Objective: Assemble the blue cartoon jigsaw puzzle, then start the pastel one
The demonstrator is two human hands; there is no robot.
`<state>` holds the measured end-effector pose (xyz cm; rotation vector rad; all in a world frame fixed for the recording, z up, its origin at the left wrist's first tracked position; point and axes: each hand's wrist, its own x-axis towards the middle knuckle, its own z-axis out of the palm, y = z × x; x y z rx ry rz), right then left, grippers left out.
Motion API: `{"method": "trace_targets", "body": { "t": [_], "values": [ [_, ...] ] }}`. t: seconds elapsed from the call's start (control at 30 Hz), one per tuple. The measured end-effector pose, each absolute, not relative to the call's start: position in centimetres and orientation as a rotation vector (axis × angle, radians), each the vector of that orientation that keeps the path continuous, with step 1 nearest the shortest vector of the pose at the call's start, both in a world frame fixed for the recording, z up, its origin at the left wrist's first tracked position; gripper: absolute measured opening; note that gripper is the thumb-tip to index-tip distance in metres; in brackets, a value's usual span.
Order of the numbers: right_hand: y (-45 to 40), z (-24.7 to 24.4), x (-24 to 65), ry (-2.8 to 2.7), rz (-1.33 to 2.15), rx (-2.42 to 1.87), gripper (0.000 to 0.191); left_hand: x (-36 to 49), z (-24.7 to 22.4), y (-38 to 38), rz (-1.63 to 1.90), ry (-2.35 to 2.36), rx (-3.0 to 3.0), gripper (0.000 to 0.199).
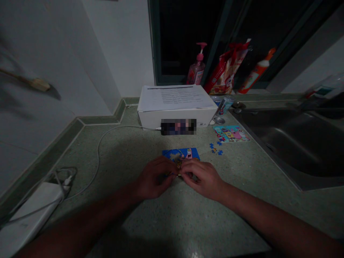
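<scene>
A blue jigsaw puzzle [192, 153] with pink and yellow figures lies on the speckled green counter [172, 222], with a gap in its upper left part. My left hand [158, 176] and my right hand [202, 178] meet at its near edge, fingertips almost touching. Both are pinched around small puzzle pieces, largely covered by the fingers. Loose blue puzzle pieces [219, 152] lie to the right of the puzzle. Behind them is a colourful cartoon picture card [233, 134].
A white box [150, 117] with papers stands behind the puzzle, a phone [178, 127] leaning on its front. A cable runs left to a white power strip [34, 211]. The sink [303, 139] is at right; bottles and a red bag [228, 68] stand behind.
</scene>
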<state>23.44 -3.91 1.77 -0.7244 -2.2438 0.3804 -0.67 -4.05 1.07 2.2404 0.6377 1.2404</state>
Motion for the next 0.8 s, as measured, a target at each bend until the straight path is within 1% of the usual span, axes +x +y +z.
{"method": "trace_targets", "body": {
  "t": [0.33, 0.57, 0.67, 0.8],
  "values": [
    [-3.9, 1.9, 23.4, -2.243, 0.36, -0.692, 0.013, -0.7, 1.3, -4.2, 1.232, 0.639, 2.237, 0.014],
    [-3.7, 1.7, 23.5, -2.27, 0.367, -0.725, 0.015, -1.0, 1.3, -4.0, 1.185, 0.724, 2.238, 0.008],
    [-3.6, 1.7, 23.5, -2.274, 0.394, -0.794, 0.016, -1.3, 1.1, -3.4, 1.17, 0.843, 2.266, 0.007],
    [-3.3, 1.6, 23.8, -2.275, 0.407, -0.856, 0.017, -2.1, 0.5, -2.4, 1.069, 1.146, 2.374, 0.006]
  ]
}}
